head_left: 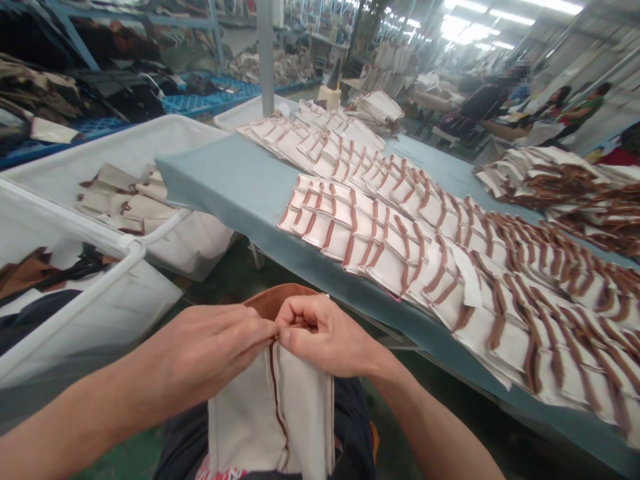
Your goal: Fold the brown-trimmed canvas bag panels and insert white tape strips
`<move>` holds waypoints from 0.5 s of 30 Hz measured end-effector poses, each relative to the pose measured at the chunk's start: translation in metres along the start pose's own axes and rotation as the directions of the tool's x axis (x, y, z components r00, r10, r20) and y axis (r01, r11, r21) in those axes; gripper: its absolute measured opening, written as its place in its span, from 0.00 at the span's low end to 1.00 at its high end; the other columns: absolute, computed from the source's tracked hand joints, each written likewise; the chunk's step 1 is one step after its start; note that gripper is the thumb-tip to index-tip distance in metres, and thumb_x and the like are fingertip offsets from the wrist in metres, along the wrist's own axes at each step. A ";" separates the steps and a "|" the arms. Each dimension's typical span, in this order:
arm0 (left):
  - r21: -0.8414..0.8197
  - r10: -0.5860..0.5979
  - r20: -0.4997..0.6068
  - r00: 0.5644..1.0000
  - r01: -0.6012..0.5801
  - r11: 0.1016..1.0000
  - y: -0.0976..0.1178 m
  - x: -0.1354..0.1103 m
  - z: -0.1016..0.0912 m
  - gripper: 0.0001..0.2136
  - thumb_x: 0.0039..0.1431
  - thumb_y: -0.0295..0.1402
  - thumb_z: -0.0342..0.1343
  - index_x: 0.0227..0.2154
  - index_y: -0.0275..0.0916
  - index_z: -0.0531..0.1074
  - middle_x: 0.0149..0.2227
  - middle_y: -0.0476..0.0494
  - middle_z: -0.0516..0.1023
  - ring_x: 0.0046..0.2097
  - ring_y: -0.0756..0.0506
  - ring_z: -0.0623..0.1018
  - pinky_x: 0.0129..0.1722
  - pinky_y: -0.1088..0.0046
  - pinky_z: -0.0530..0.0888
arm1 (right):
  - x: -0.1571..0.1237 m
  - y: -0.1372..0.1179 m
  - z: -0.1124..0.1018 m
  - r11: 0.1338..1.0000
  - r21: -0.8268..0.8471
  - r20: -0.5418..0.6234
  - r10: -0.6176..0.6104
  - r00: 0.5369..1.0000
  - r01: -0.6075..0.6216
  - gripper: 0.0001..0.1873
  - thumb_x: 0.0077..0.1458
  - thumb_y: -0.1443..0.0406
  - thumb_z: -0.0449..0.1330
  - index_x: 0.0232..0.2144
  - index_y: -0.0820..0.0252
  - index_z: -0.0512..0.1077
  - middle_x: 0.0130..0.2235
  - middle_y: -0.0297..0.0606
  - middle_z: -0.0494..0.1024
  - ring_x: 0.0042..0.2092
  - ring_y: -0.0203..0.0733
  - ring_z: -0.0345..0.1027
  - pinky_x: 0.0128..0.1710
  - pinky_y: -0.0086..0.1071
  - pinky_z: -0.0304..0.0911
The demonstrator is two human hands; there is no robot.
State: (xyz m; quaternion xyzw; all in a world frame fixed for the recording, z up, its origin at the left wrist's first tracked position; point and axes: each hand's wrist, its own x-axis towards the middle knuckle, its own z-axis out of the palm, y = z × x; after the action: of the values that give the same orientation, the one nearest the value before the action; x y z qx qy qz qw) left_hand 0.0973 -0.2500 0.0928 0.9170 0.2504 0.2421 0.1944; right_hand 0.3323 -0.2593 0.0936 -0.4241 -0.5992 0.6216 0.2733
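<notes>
A cream fabric piece (245,420) with brown trim hangs above my lap, a brown seam running down its middle. My left hand (210,353) pinches its upper edge at the top of that seam. Right beside it, my right hand (320,333) has its fingers curled and closed on the same edge, thumb and forefinger meeting the left fingertips. Behind my hands the brown inner band (285,297) of the piece curves up. The exact spot under my fingertips is hidden.
A blue-grey table (210,173) carries overlapping rows of cream pieces with brown edging (360,233). More stacks (565,187) lie at its right. White bins (165,127) with fabric pieces stand at the left, near a metal post (266,60). People sit in the far background.
</notes>
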 end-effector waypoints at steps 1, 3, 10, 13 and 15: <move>-0.011 -0.003 -0.006 1.000 0.003 1.000 0.003 0.000 -0.002 0.07 0.76 0.28 0.50 0.46 0.45 0.73 0.36 0.52 0.84 0.34 0.48 0.82 0.36 0.72 0.72 | -0.002 -0.001 0.001 0.998 -0.052 -0.022 -0.047 0.999 0.046 0.02 0.51 0.67 0.60 0.27 0.58 0.69 0.23 0.25 0.67 0.25 0.31 0.56 0.23 0.24 0.51; -0.039 -0.063 0.010 0.998 0.063 0.997 0.007 0.001 -0.008 0.06 0.74 0.30 0.54 0.49 0.46 0.72 0.39 0.53 0.85 0.37 0.49 0.85 0.38 0.75 0.73 | -0.007 -0.003 0.001 0.971 -0.184 -0.065 -0.166 0.984 0.152 0.02 0.51 0.67 0.59 0.27 0.57 0.69 0.24 0.26 0.69 0.25 0.32 0.59 0.25 0.25 0.53; -0.184 -0.158 0.125 0.980 0.179 0.966 0.002 -0.003 -0.005 0.10 0.75 0.29 0.51 0.38 0.44 0.75 0.34 0.52 0.81 0.35 0.48 0.80 0.36 0.74 0.70 | -0.018 0.003 0.007 0.763 -0.549 -0.094 -0.463 0.881 0.342 0.03 0.53 0.68 0.58 0.29 0.56 0.72 0.27 0.30 0.78 0.28 0.36 0.70 0.31 0.28 0.61; -0.165 -0.154 0.104 0.983 0.170 0.972 0.001 -0.003 -0.004 0.10 0.73 0.27 0.51 0.35 0.43 0.73 0.31 0.51 0.79 0.33 0.48 0.77 0.33 0.73 0.67 | -0.019 0.005 0.009 0.724 -0.595 -0.083 -0.488 0.869 0.349 0.04 0.56 0.68 0.58 0.30 0.55 0.72 0.28 0.32 0.80 0.28 0.37 0.72 0.32 0.28 0.63; -0.174 -0.198 0.162 0.967 0.226 0.958 0.004 -0.001 -0.009 0.09 0.71 0.27 0.53 0.33 0.43 0.71 0.29 0.54 0.76 0.31 0.49 0.74 0.31 0.73 0.65 | -0.019 0.005 0.010 0.705 -0.612 -0.071 -0.500 0.863 0.358 0.04 0.56 0.68 0.58 0.30 0.55 0.72 0.28 0.32 0.81 0.28 0.37 0.73 0.31 0.28 0.63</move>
State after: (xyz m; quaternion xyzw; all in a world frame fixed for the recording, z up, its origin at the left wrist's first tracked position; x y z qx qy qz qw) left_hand 0.0933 -0.2516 0.1019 0.8768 0.3085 0.1766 0.3238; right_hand 0.3344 -0.2814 0.0917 -0.4038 -0.8053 0.2738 0.3368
